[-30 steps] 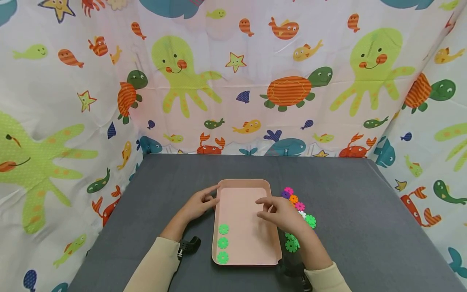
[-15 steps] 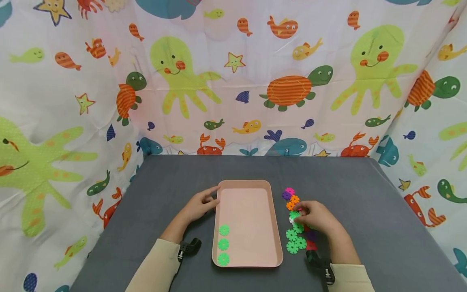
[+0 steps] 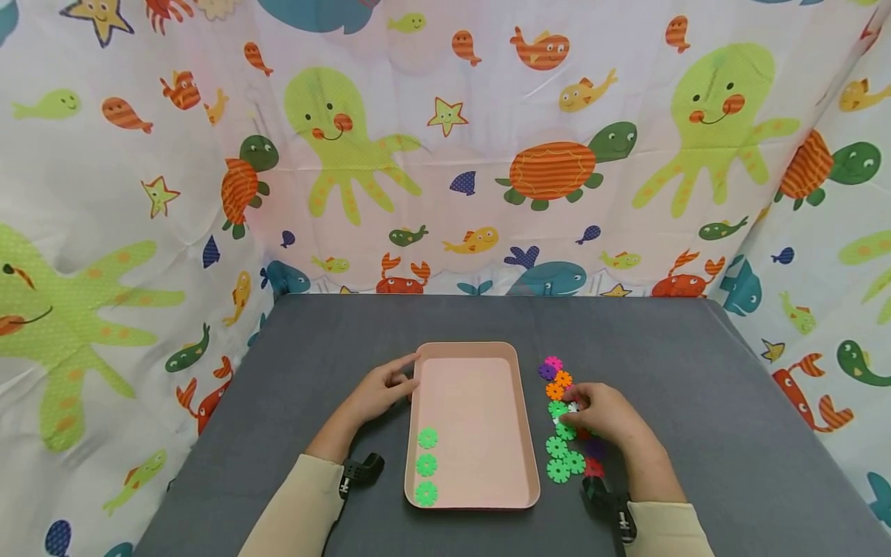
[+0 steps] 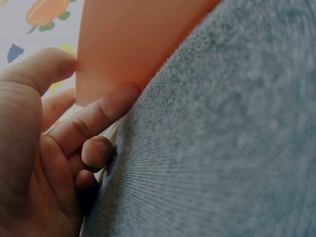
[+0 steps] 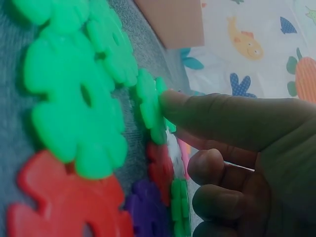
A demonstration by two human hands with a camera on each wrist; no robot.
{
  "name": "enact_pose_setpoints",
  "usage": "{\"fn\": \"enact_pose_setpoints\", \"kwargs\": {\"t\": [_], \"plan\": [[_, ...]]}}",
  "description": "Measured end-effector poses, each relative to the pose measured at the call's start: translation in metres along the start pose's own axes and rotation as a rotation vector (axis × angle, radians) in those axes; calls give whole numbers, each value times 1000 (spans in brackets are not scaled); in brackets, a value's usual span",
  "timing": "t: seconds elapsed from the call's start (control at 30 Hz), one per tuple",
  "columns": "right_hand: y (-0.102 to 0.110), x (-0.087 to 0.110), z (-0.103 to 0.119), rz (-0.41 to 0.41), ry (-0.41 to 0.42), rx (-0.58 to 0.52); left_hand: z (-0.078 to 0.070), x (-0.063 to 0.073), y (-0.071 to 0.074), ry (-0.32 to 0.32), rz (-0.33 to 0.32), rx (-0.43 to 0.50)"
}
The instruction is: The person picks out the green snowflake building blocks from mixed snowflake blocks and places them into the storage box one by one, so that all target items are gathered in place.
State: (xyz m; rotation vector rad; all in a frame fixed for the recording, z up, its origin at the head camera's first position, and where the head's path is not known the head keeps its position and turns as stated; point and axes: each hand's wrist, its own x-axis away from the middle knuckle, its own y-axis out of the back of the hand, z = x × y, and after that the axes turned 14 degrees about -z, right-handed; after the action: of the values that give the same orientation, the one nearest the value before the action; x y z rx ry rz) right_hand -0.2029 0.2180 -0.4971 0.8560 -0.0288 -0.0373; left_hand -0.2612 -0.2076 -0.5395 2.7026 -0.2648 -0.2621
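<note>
Three green flower-shaped discs (image 3: 427, 465) lie in a column along the left side of a shallow pink tray (image 3: 487, 502). At the tray's upper left edge rests my left hand (image 3: 377, 390), its fingertips touching the outer wall; the left wrist view shows the fingers against the tray wall (image 4: 118, 44). To the right of the tray, my right hand (image 3: 609, 411) reaches over a loose group of coloured flower discs. In the right wrist view its thumb touches a green disc (image 5: 151, 106), with the index finger mostly hidden behind the thumb. Thumb and index finger stand apart.
More green discs (image 3: 559, 470), a red disc (image 3: 593, 467), an orange disc (image 3: 554, 391), a purple disc (image 3: 547, 372) and a pink disc (image 3: 553, 363) lie right of the tray. A grey cloth (image 3: 334, 325) covers the table. A sea-animal curtain (image 3: 431, 178) hangs behind.
My right hand has moved right, from over the tray to the discs, and stays there. Some green discs beneath its fingers have shifted slightly. The left hand keeps its place.
</note>
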Motion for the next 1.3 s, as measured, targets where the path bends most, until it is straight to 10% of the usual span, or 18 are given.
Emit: {"fn": "enact_pose_setpoints", "kwargs": {"t": [0.73,1.3], "plan": [[-18,-1,14,-18,25,104,7,1,0,7,-3,8],[0,3,32,-15,34,-425,1,0,0,-6,-6,-16]]}}
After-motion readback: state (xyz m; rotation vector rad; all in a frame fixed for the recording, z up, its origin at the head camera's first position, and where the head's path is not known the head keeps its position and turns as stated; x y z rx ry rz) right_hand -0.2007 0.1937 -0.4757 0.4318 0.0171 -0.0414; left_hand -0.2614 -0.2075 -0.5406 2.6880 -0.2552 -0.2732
